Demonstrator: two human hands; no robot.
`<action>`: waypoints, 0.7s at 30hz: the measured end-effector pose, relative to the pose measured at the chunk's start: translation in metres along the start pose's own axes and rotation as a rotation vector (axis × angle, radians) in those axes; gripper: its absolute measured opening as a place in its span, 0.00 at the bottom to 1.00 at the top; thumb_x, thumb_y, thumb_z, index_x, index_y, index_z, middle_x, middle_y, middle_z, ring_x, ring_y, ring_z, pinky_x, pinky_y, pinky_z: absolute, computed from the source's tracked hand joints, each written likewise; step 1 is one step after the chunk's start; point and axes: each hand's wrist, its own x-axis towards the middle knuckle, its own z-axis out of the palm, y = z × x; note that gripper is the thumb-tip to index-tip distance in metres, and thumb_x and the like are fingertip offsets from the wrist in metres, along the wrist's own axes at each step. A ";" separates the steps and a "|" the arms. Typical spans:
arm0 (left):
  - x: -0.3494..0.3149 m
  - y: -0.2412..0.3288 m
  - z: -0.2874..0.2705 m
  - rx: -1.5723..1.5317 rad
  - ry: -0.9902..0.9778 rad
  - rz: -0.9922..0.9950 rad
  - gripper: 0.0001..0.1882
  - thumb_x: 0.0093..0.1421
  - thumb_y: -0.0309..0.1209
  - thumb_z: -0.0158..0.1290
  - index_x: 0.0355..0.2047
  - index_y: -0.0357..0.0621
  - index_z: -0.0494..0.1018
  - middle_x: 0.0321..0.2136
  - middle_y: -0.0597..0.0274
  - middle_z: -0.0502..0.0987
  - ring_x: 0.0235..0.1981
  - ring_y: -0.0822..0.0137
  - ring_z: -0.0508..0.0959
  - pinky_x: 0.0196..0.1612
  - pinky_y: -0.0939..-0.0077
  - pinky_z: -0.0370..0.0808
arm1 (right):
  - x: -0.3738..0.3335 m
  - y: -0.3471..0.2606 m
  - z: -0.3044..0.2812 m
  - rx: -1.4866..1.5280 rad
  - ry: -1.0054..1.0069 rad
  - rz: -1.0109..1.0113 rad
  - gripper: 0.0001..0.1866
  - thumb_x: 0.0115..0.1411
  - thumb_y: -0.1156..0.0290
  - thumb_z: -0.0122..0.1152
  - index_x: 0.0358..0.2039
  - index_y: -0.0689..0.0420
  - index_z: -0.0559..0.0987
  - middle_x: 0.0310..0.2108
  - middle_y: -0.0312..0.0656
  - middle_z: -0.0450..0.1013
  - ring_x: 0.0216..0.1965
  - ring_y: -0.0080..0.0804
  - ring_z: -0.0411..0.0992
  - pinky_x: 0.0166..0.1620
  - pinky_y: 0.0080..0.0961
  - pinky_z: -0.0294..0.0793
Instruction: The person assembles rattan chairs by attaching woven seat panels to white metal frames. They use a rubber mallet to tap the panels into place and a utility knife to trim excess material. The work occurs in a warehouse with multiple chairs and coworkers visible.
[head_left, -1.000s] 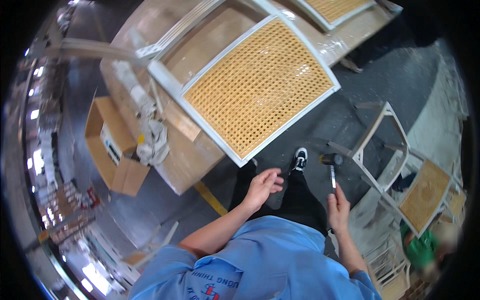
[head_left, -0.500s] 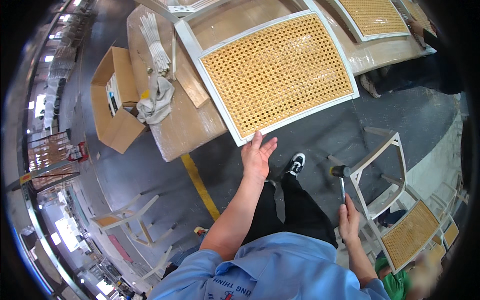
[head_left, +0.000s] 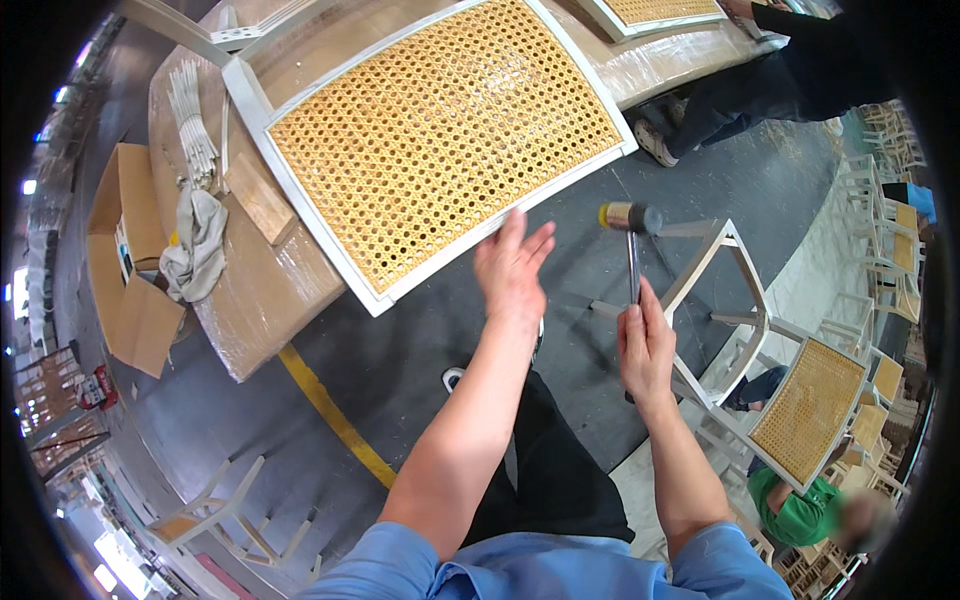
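A white-framed chair back with woven cane (head_left: pixel 445 140) lies across the wrapped table ahead, its near edge hanging past the table's side. My left hand (head_left: pixel 513 270) is at that near edge with its fingers apart; whether the fingertips touch the frame I cannot tell. In my right hand (head_left: pixel 648 345) is a mallet (head_left: pixel 632 260), gripped by its metal handle. Its head, dark at one end and yellow at the other, is raised to the right of the cane panel.
On the table (head_left: pixel 265 330) lie a bundle of white sticks (head_left: pixel 192 125), a wood block (head_left: pixel 260 200) and a grey cloth (head_left: pixel 197 240). A cardboard box (head_left: pixel 140 310) stands left. Chair frames (head_left: pixel 730 300) stand right, near a person in green (head_left: pixel 800 505). Another person (head_left: pixel 740 90) stands far right.
My right hand has raised the mallet and brought it leftward, closer to the panel. The left hand has slid right along the panel's near edge. My view has shifted to the right.
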 end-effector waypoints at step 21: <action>0.032 -0.044 0.042 0.084 0.124 0.061 0.22 0.63 0.40 0.67 0.52 0.44 0.75 0.45 0.65 0.80 0.38 0.68 0.82 0.54 0.63 0.74 | 0.061 -0.029 0.011 -0.214 0.139 -0.343 0.26 0.69 0.78 0.54 0.67 0.57 0.70 0.40 0.61 0.78 0.39 0.50 0.82 0.42 0.36 0.78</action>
